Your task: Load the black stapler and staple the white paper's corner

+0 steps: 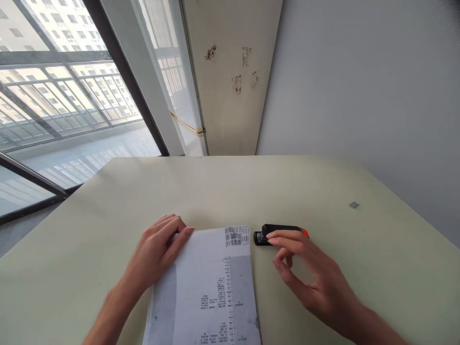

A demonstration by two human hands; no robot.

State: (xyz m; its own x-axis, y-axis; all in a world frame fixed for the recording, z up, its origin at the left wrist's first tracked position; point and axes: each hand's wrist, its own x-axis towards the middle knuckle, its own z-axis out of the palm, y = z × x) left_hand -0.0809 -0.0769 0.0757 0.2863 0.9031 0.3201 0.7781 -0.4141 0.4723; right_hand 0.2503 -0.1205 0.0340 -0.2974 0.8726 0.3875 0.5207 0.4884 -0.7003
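A stack of printed paper sheets (pixel 208 278) lies on the table in front of me, with a barcode-like patch of black lines at its top right corner. My left hand (pixel 161 247) grips the upper left corner of the sheets, thumb on top and the other fingers curled at the edge. To the right of the paper lies a black stapler (pixel 282 228) with a red-orange end. My right hand (pixel 309 273) is just in front of the stapler, fingers bent and thumb apart. Its fingertips overlap the stapler's near side; whether they touch it I cannot tell.
The pale table (pixel 233 191) reaches to a grey wall (pixel 359 81) on the right. A small grey piece (pixel 354 204) rests towards the back right of the table. At the left is a dark-framed window (pixel 125 72), beside a stained cream panel (pixel 230 110).
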